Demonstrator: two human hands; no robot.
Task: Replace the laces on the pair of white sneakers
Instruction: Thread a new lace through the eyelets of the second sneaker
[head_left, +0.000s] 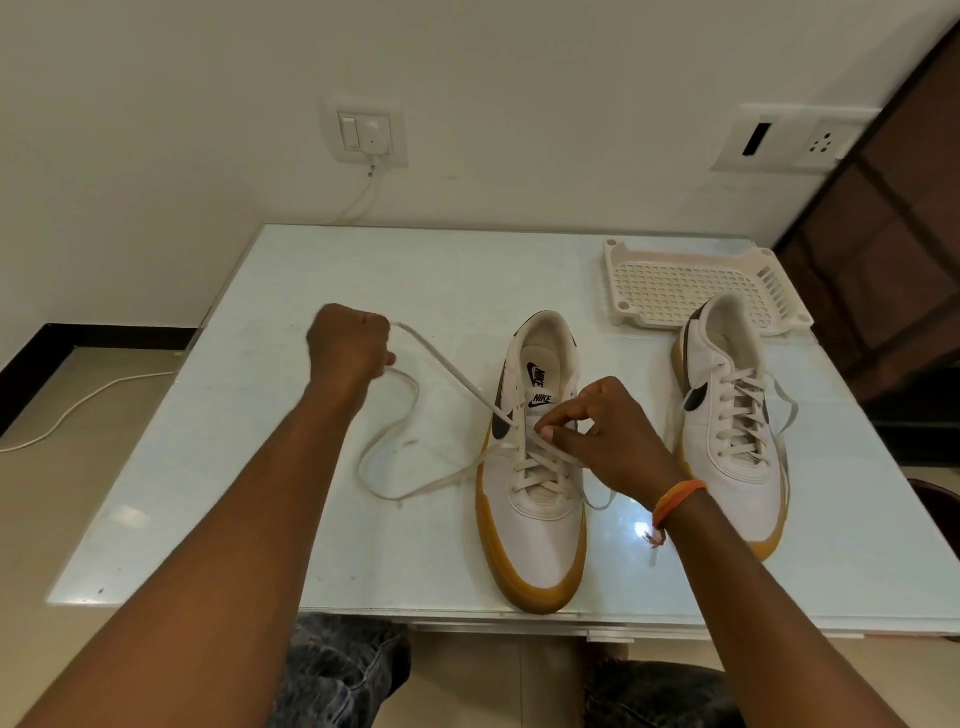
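Left hand (349, 345) — lace (447, 364) taut

Head cam, wide-angle, facing fwd/down, close over table (270, 291)

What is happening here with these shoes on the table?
A person is working on the lace of the nearer sneaker. The left hand grips the lace and pulls it out to the side, while the right hand pinches the lace at the upper eyelets. The second sneaker stands to the right, fully laced and untouched, partly on a white plastic tray. Both shoes rest on the glass table.
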